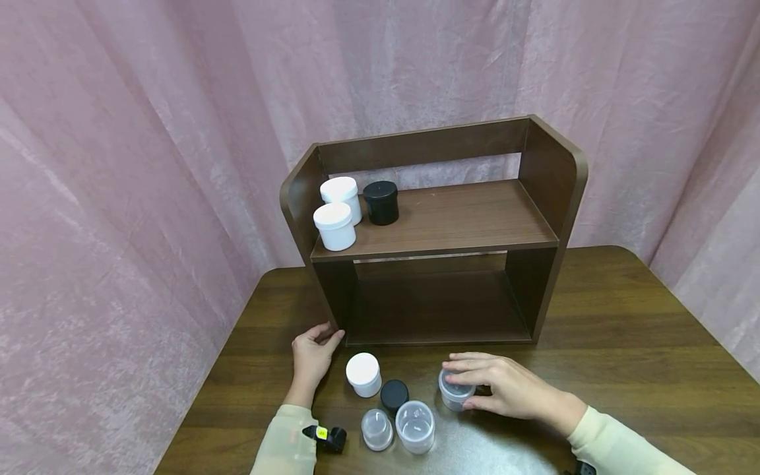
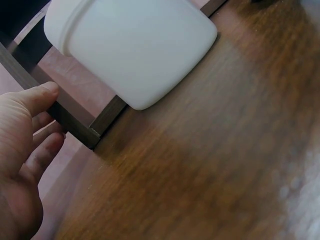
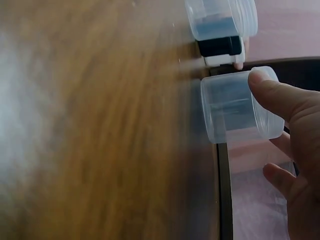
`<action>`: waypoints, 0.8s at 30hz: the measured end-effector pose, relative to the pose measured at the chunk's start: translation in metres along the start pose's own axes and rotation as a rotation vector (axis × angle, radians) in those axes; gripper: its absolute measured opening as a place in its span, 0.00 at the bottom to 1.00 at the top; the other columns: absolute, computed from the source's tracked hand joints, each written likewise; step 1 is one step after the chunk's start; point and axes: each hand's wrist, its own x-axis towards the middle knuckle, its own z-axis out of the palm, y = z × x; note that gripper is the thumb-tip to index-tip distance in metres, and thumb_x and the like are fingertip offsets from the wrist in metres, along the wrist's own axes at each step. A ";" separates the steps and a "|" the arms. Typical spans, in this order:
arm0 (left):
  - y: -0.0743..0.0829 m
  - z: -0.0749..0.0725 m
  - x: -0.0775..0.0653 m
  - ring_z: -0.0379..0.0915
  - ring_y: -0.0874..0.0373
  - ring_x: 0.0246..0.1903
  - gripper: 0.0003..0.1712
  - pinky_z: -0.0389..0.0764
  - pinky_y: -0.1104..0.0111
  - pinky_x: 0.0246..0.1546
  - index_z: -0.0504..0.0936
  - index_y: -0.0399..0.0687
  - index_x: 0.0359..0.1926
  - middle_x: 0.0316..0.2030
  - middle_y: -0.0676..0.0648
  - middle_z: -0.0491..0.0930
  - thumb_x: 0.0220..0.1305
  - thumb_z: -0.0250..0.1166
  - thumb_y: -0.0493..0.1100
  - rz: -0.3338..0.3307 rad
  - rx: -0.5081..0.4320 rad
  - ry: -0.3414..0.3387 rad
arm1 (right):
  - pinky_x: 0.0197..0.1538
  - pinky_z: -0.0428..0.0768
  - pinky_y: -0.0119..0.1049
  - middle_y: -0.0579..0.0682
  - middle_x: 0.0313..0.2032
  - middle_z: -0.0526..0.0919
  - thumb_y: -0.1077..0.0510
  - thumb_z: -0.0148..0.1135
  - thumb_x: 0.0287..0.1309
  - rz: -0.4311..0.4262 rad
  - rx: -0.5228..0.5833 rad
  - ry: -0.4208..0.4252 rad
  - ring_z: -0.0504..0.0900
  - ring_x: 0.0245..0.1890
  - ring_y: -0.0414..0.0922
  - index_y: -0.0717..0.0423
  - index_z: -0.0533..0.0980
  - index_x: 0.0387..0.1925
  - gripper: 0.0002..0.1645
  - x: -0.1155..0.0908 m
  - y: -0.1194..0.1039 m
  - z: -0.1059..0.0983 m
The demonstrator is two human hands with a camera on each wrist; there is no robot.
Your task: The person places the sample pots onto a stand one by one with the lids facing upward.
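Observation:
My left hand (image 1: 311, 361) is at the lower front left corner of a brown two-tier wooden shelf (image 1: 469, 214). Its thumb and fingers lie on either side of the shelf's side panel and pinch it, as the left wrist view shows. On the right, my right hand (image 1: 505, 389) grips a small clear plastic jar (image 3: 230, 110) near its rim, thumb on one side and fingers on the other. A white lidded jar (image 1: 363, 375) stands between the hands, close to the left one. Next to it are a black-lidded jar (image 1: 394, 395) and two clear jars, one larger (image 1: 415, 427) and one smaller (image 1: 377, 430).
Two white jars, one behind (image 1: 341, 191) and one in front (image 1: 335, 227), stand at the left of the upper shelf beside a black jar (image 1: 382, 203). The wooden table (image 1: 629, 330) carries everything. A pink curtain (image 1: 178, 132) hangs behind.

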 end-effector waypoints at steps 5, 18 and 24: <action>0.000 0.000 0.000 0.83 0.47 0.38 0.15 0.82 0.72 0.36 0.85 0.33 0.40 0.37 0.38 0.85 0.50 0.75 0.36 -0.004 -0.001 0.000 | 0.62 0.70 0.37 0.47 0.56 0.79 0.52 0.78 0.43 0.052 -0.043 0.022 0.74 0.59 0.50 0.51 0.81 0.52 0.30 -0.001 0.006 -0.002; 0.000 0.000 -0.001 0.83 0.47 0.37 0.15 0.82 0.72 0.35 0.86 0.34 0.40 0.36 0.38 0.85 0.50 0.75 0.37 0.012 -0.002 0.000 | 0.55 0.75 0.42 0.49 0.55 0.80 0.55 0.78 0.42 0.050 -0.045 0.068 0.75 0.56 0.51 0.54 0.79 0.53 0.32 -0.001 0.015 -0.001; -0.002 0.000 -0.001 0.83 0.46 0.38 0.16 0.82 0.72 0.36 0.86 0.34 0.40 0.37 0.37 0.85 0.50 0.76 0.39 0.005 -0.004 -0.003 | 0.58 0.73 0.36 0.48 0.56 0.79 0.54 0.78 0.42 0.068 -0.051 0.061 0.76 0.56 0.49 0.54 0.80 0.52 0.32 -0.002 0.015 0.000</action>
